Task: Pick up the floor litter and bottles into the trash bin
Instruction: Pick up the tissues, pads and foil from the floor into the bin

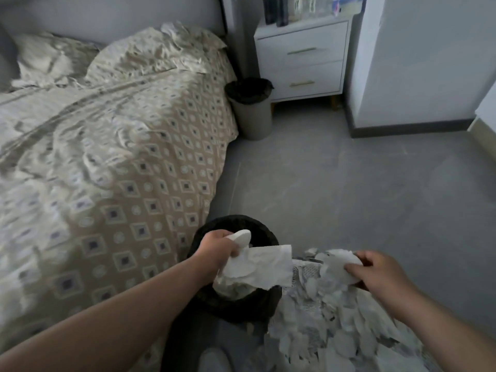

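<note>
A black-lined trash bin stands on the floor beside the bed, right below my hands. My left hand hovers over the bin and grips a bundle of white crumpled paper tissue that hangs into the bin mouth. My right hand pinches another piece of white paper litter to the right of the bin. No bottles show in this view.
A bed with a patterned beige cover fills the left. A second bin with a dark liner stands next to a white nightstand. A leaf-patterned garment covers the lower right. Grey floor stretches ahead.
</note>
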`<state>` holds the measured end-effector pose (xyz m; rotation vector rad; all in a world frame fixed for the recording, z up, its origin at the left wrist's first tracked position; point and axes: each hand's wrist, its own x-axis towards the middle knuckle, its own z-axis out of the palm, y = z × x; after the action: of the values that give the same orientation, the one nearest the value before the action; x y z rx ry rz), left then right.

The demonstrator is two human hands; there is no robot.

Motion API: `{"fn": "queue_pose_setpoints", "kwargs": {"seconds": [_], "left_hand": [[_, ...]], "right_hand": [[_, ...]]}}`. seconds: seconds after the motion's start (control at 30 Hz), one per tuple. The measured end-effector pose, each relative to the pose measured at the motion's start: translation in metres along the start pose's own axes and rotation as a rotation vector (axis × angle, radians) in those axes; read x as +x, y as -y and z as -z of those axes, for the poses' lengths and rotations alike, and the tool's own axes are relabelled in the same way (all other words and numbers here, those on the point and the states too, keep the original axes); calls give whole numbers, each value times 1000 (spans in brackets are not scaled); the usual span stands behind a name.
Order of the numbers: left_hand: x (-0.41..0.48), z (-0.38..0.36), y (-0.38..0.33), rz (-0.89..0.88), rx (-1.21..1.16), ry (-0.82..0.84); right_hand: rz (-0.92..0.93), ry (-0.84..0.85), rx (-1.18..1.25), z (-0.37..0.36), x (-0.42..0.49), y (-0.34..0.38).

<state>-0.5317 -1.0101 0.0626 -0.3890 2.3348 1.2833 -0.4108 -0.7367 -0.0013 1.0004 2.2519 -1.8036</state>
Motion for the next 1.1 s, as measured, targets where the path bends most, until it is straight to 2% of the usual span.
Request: {"fn": "queue_pose_setpoints", "kwargs": {"seconds": [0.27, 0.47, 0.57, 0.7, 0.9, 1.1], "left_hand": [[71, 8, 57, 147, -146, -47], [88, -8, 82, 13, -107, 84], [87, 8, 94, -122, 52, 110], [74, 29, 136, -369, 411, -14], [71, 32, 180, -452, 794, -68], [85, 35, 188, -422, 747, -87]], "right_hand": [[12, 36, 76, -19, 21, 13], [20, 106, 143, -41, 25, 31], [24, 150, 158, -58, 26, 40], [33, 234, 201, -86, 29, 56], [18, 314, 237, -137, 40, 80], [-43, 345, 252, -185, 58, 82]]}}
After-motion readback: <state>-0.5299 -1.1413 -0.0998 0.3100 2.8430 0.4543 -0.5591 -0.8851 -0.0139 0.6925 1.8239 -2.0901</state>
